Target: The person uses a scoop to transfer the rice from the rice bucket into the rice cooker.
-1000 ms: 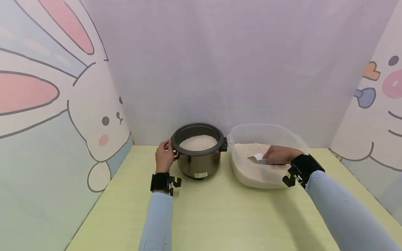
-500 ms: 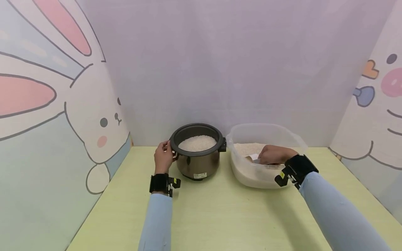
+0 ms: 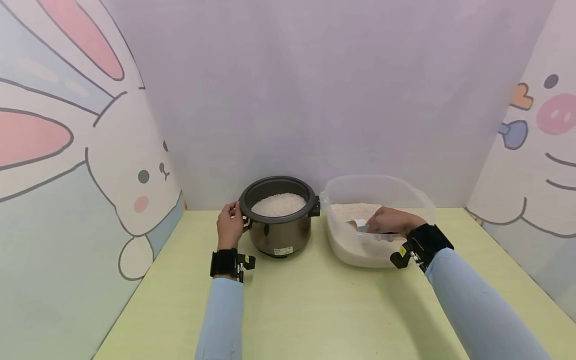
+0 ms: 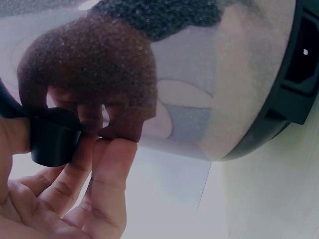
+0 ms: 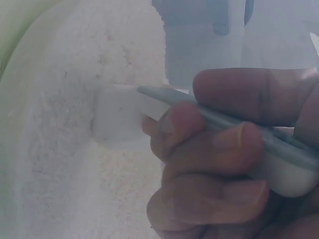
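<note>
A dark brown rice cooker (image 3: 280, 232) stands lidless at the back of the table, with white rice (image 3: 279, 205) heaped inside. My left hand (image 3: 230, 227) holds its left side handle (image 4: 55, 137); in the left wrist view the thumb is on one side of the black knob-like handle and the fingers on the other. To the right, a clear plastic tub (image 3: 355, 255) contains more rice. Inside it my right hand (image 3: 389, 221) grips the handle of a pale scoop (image 3: 360, 225). In the right wrist view, fingers wrap the scoop's grey-white handle, and its white end (image 5: 119, 114) lies in the rice, seen blurrily through the tub wall.
The pale yellow-green table (image 3: 306, 305) stretches in front of both vessels. A plain lilac backdrop (image 3: 288, 90) rises close behind them. Side panels with a cartoon rabbit (image 3: 130, 185) and a pig (image 3: 535, 150) border the table left and right.
My right hand has shifted slightly left within the tub with the scoop. The left hand keeps its hold on the cooker's handle. The whole head view has drifted slightly.
</note>
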{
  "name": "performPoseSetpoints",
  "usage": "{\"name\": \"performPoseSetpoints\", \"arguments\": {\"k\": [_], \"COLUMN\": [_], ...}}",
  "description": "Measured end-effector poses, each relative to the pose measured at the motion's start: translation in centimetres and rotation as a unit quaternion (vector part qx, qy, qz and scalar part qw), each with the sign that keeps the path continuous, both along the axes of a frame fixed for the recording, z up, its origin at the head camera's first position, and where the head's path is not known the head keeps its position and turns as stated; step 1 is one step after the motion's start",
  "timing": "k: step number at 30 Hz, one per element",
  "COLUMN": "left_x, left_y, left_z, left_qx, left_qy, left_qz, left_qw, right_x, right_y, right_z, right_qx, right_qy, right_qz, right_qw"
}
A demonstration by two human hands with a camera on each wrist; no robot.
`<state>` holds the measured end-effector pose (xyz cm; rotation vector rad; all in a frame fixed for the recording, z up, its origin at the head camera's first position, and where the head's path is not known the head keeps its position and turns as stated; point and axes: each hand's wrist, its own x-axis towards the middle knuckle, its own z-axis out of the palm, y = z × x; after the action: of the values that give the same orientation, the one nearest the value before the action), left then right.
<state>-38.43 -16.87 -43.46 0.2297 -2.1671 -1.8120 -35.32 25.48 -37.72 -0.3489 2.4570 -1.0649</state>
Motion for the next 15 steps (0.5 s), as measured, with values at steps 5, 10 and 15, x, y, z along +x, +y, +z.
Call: {"name": "performPoseSetpoints", "arguments": {"k": [5, 10, 15], "left_x": [0.08, 0.13, 0.24], "left_y": [-0.05, 0.00, -0.06], "left_z": [-0.04, -0.03, -0.02], "left_qx": [0.002, 0.003, 0.006], "left_qy": [0.000, -0.003, -0.005], "left_qz": [-0.003, -0.002, -0.005], "left_qw": [1.0000, 1.0000, 1.0000], "right_x": [-0.02, -0.02, 0.02], "right_y": [-0.07, 0.17, 0.25], "right_z": [-0.05, -0.27, -0.21], "right_qx": [-0.003, -0.026, -0.064], "right_qy": [-0.001, -0.017, -0.033], "right_qz": [-0.007, -0.022, -0.032], "right_qw": [1.0000, 0.9993, 0.9969]}}
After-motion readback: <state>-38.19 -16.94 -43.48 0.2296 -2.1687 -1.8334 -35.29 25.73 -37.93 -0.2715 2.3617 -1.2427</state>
